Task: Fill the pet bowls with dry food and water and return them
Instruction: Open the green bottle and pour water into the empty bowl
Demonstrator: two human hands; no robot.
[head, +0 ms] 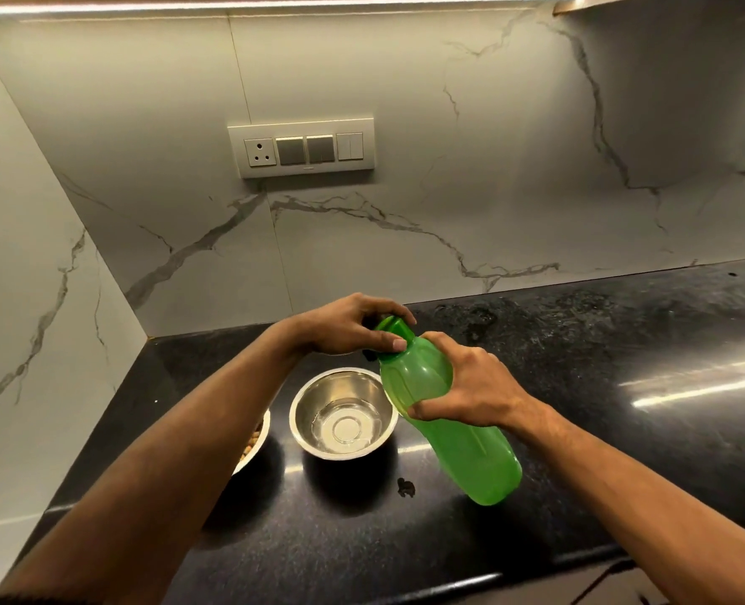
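A green plastic bottle is held tilted above the black counter, its top leaning left. My right hand grips the bottle's upper body. My left hand is closed around the green cap at the bottle's neck. Just left of the bottle stands a steel bowl with a little clear water in its bottom. A second steel bowl holding dry food sits further left, mostly hidden behind my left forearm.
The black granite counter runs to the right, with wet smears near the back wall. A small dark crumb lies in front of the water bowl. A switch panel is on the marble wall; another wall closes the left side.
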